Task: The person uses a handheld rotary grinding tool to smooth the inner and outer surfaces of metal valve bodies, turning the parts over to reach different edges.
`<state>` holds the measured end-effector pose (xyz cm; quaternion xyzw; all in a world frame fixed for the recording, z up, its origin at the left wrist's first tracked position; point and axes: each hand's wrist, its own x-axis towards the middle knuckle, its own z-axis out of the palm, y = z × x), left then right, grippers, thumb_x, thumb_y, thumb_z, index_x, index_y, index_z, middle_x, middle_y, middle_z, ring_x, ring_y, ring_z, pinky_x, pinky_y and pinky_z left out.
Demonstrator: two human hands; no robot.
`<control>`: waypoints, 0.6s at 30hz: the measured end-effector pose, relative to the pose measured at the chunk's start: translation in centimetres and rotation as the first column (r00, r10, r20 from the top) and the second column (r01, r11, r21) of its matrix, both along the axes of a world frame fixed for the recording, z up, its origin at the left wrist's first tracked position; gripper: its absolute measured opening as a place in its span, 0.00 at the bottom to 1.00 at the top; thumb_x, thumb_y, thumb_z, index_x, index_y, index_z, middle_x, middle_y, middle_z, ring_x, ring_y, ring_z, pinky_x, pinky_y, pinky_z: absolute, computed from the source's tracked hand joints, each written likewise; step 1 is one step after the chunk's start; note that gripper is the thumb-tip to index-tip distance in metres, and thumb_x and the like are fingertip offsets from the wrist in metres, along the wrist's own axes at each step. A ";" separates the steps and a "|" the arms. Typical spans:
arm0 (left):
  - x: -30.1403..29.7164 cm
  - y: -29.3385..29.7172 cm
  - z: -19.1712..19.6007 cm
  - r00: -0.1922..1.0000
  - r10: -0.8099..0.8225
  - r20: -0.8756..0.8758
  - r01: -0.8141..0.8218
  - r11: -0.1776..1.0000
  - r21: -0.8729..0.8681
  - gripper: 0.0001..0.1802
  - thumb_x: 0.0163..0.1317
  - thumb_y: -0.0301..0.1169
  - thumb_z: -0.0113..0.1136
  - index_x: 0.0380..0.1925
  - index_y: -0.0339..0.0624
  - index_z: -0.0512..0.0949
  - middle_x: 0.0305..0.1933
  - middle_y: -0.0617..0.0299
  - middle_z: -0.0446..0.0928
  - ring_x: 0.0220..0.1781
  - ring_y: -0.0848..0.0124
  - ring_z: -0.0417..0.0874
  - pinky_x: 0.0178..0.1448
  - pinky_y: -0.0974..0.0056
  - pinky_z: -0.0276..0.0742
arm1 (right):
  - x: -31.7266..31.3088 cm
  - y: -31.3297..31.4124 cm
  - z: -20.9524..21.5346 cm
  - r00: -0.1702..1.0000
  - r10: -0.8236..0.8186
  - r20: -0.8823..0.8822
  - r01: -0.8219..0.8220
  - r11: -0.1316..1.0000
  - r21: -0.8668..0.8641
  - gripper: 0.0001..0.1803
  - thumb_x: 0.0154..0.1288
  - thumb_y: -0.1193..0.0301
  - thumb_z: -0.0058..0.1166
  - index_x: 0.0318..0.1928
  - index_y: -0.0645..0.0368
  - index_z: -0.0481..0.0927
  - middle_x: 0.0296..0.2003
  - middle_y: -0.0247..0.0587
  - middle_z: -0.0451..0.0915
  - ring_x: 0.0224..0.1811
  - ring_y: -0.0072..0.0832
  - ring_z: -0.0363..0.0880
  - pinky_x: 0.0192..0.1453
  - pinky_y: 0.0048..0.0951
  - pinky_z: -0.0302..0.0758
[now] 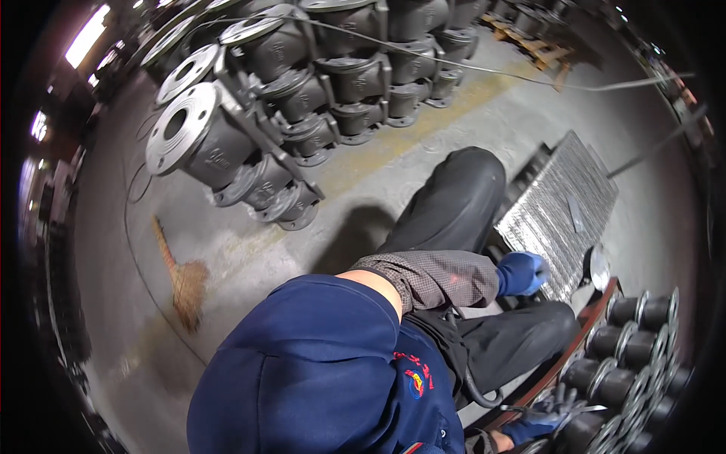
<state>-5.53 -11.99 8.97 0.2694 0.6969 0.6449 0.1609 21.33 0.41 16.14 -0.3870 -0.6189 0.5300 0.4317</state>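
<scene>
My left hand (520,274), in a blue glove, is curled closed at the near left edge of a ribbed, silvery metal-topped bench (556,219). Whatever may be inside its fingers is hidden. Low on the right, my right hand (538,422) wears a blue-and-grey glove and grips a thin, pale metal tool (592,409), whose two ends stick out either side of it. That hand is over the edge of a group of dark flanged pipe fittings (605,382). A flat grey piece (576,214) lies on the bench top.
Stacked flanged valve bodies (295,91) stand at the upper left. A straw broom (187,284) lies on the floor, near a thin cable. Another cable (484,69) crosses overhead. A round metal disc (600,266) sits by the bench; a wooden pallet (533,47) is farther back.
</scene>
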 end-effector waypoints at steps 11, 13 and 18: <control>-1.4 -33.5 19.7 -0.045 0.617 -0.786 -0.688 0.551 0.472 0.14 0.52 0.23 0.53 0.39 0.36 0.80 0.35 0.52 0.80 0.33 0.61 0.80 0.40 0.61 0.75 | -25.5 -9.0 6.5 0.321 0.745 -0.584 -0.944 0.202 -0.260 0.22 0.71 0.62 0.37 0.53 0.68 0.69 0.50 0.59 0.73 0.16 0.08 0.55 0.13 0.08 0.53; 1.6 -40.4 21.0 -0.316 0.724 -0.613 -0.802 0.142 0.580 0.14 0.54 0.20 0.51 0.40 0.33 0.79 0.42 0.50 0.80 0.42 0.59 0.81 0.49 0.61 0.76 | -26.4 -18.9 8.7 0.137 0.912 -0.386 -0.954 0.226 0.195 0.23 0.71 0.53 0.35 0.41 0.62 0.73 0.43 0.49 0.79 0.23 0.11 0.64 0.20 0.09 0.56; 5.9 -57.4 14.8 -0.372 0.840 -0.396 -0.915 -0.259 0.310 0.16 0.61 0.29 0.59 0.46 0.31 0.76 0.41 0.57 0.79 0.43 0.73 0.78 0.51 0.66 0.75 | -30.6 -30.4 10.3 -0.055 0.981 -0.185 -0.983 -0.085 -0.161 0.25 0.73 0.57 0.30 0.35 0.63 0.76 0.36 0.41 0.82 0.28 0.20 0.79 0.25 0.13 0.61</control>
